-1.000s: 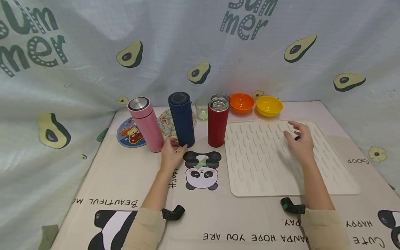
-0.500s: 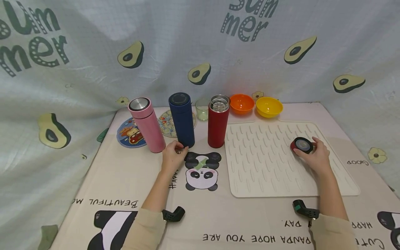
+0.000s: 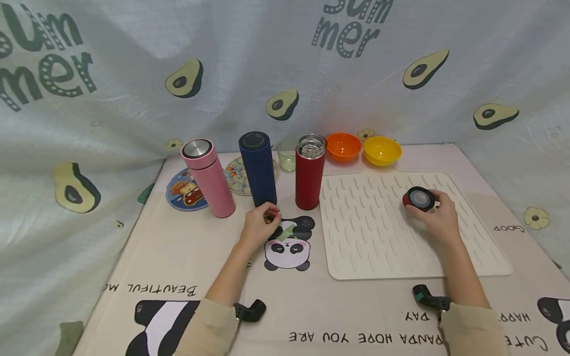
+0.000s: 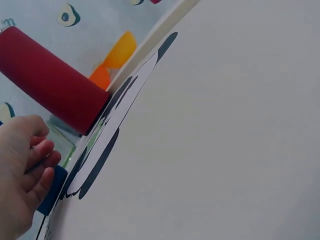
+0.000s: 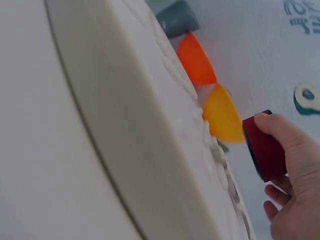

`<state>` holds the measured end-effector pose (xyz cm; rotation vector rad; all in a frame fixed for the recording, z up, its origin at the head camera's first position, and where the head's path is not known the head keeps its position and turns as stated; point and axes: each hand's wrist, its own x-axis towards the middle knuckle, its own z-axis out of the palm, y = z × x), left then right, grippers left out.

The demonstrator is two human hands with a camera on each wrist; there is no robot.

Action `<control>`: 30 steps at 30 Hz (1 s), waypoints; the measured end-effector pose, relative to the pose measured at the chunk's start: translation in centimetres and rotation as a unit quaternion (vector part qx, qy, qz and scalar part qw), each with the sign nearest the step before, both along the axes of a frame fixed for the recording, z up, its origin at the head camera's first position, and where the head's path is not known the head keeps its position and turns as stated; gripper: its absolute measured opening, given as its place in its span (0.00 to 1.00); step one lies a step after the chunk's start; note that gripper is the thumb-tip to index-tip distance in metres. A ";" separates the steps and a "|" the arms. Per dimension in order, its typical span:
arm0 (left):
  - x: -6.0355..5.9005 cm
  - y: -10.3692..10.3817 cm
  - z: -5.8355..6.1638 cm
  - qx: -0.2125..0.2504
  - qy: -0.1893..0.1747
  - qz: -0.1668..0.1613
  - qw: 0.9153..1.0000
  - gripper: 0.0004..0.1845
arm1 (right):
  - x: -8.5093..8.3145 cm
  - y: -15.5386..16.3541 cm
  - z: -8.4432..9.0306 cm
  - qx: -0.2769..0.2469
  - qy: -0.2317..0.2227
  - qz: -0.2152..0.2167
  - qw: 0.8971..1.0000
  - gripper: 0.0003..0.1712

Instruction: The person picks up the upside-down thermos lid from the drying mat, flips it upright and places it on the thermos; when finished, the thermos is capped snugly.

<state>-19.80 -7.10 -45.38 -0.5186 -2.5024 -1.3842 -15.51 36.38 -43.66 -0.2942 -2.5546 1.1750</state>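
Note:
My right hand [image 3: 438, 220] pinches a red flask lid [image 3: 420, 199] over the ribbed white mat [image 3: 374, 242], its dark-rimmed underside turned towards the head camera. In the right wrist view, thumb and fingers hold the sides of that lid [image 5: 269, 150]. My left hand [image 3: 258, 228], fingers loosely curled and holding nothing, is just in front of the blue vacuum flask [image 3: 260, 173]. Its fingertips overlap the printed panda. The red vacuum flask [image 3: 309, 180] stands upright without a lid, its steel mouth showing. A pink vacuum flask [image 3: 212, 190] with its lid on stands at the left.
Behind the flasks is a glass cup [image 3: 286, 159]. An orange bowl [image 3: 343, 147] and a yellow bowl [image 3: 382, 151] sit at the back edge, behind the mat. Two round coasters, one blue [image 3: 175, 195] and one patterned [image 3: 234, 175], lie at the back left.
My right hand has turned the lid into view, gone right, then come slightly back left and away from me. My left hand has slid right, from beside the pink flask to before the blue one.

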 end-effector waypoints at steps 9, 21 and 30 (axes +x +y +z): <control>0.8 1.3 1.8 0.013 -0.097 -0.094 0.991 0.08 | -0.7 -6.1 1.9 0.004 0.070 0.088 0.994 0.42; 2.9 3.2 5.3 0.057 -0.197 -0.192 0.960 0.19 | 0.5 -15.5 4.0 0.028 0.150 0.278 0.948 0.42; 3.2 2.6 6.2 0.084 -0.203 -0.189 0.957 0.15 | 0.6 -19.8 4.3 0.047 0.194 0.368 0.908 0.41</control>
